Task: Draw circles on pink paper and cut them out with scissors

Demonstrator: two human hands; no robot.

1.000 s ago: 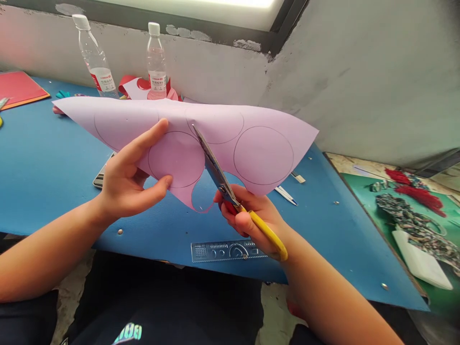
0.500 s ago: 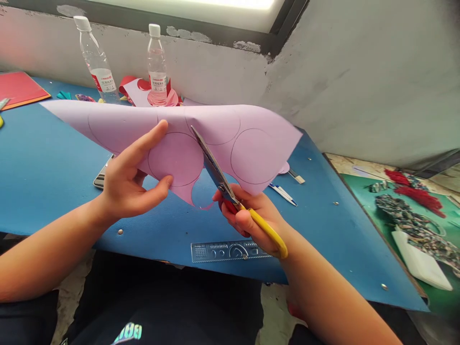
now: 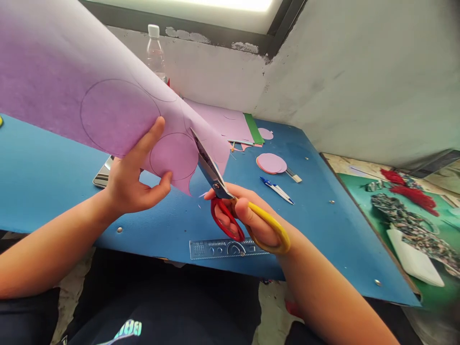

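My left hand (image 3: 134, 175) is closed on a sheet of purple paper (image 3: 46, 76), pinching it beside a drawn circle. More pencilled circles run across the sheet, which slants up to the left and hides part of the back of the table. In my right hand (image 3: 253, 215) is a pair of scissors (image 3: 215, 179) with one yellow and one red handle loop. Their blades point up and to the left, at the paper's edge just right of the pinched circle. Whether the blades are fully together I cannot tell.
On the blue table (image 3: 316, 239) lie a clear ruler (image 3: 230, 249), pens (image 3: 277, 190), a stack of cut paper circles (image 3: 272, 163), a brush (image 3: 294, 176) and a phone (image 3: 103, 175). A water bottle (image 3: 155, 57) stands behind the paper. Purple and green sheets (image 3: 223, 122) lie at the back.
The purple sheet has swung round: its left side has risen toward me, its right side has dropped back, uncovering the paper circles and sheets. The scissors' red loop has spread away from the yellow one.
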